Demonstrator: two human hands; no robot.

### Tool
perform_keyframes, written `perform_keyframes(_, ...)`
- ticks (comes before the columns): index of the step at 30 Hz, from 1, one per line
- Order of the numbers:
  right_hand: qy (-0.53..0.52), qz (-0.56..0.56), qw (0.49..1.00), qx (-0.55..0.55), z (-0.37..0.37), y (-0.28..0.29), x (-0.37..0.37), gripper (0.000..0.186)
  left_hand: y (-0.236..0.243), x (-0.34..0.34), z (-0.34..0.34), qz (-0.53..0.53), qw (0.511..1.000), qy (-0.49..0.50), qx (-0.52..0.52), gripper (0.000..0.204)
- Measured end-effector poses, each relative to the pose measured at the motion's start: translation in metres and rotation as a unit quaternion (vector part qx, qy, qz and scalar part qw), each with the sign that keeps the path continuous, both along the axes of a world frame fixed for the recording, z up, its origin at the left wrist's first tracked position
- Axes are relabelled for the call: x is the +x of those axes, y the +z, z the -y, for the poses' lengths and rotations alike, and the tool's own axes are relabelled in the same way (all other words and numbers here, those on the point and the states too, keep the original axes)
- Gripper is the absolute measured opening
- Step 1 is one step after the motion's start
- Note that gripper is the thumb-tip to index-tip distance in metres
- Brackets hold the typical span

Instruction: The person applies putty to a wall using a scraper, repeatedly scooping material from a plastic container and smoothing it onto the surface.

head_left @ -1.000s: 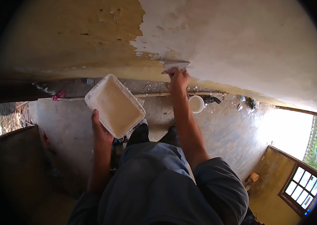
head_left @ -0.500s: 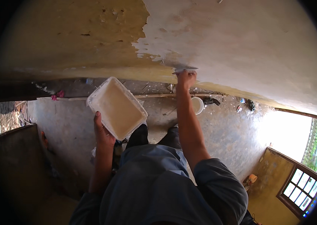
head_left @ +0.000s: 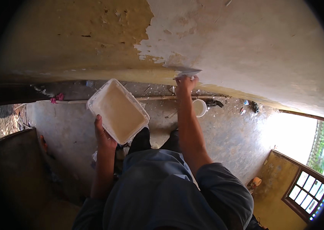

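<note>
My left hand [head_left: 104, 135] grips the lower left side of a white rectangular tub [head_left: 145, 115], thumb over the rim. A smooth cream-coloured paste [head_left: 119, 112] covers the tub's bottom. My right hand [head_left: 187, 82] is closed on a putty knife [head_left: 189, 72] with a wide, thin blade, held against the wall; its handle is hidden in my fingers. Around the blade the wall [head_left: 242, 42] is coated pale white. To the left lies peeling yellow-brown paint [head_left: 93, 42] with a ragged edge.
A white bucket [head_left: 199, 108] stands on the speckled concrete floor [head_left: 227, 130] beyond my feet. Along the wall's foot runs a long pole [head_left: 158, 98], with a pink cloth [head_left: 57, 98] near its left end. A bright doorway [head_left: 290, 132] and a paned window [head_left: 308, 191] are at right.
My right hand has shifted slightly left and toward me, with the putty knife's blade now showing more of its flat face. The tub stays nearly in place.
</note>
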State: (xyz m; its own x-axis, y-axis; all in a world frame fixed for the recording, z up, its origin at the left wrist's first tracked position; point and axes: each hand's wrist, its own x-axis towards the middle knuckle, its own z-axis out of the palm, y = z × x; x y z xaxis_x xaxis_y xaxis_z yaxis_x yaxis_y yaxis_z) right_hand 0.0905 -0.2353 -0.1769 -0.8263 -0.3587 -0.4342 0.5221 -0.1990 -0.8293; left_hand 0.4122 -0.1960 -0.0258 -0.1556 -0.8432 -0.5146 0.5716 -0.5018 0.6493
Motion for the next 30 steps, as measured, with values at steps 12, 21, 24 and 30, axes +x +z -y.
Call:
perform_keyframes(12,0.192,0.246,0.943,-0.113,-0.001,-0.084,0.027,0.007,0.003,-0.002,0.002,-0.009,1.0,-0.007,0.011,0.067)
perform_keyframes(21,0.199,0.242,0.904,-0.291,-0.048,0.01,-0.003,0.009,0.003,0.004,-0.008,-0.005,1.0,0.016,0.012,0.07)
perform_keyframes(24,0.126,0.234,0.964,-0.006,-0.033,-0.032,-0.006,0.012,0.007,0.0,-0.004,0.011,1.0,-0.006,0.02,0.069)
perform_keyframes(30,0.17,0.158,0.965,-0.119,0.004,-0.01,0.003,0.022,0.0,0.007,-0.005,-0.001,1.0,-0.001,0.03,0.069)
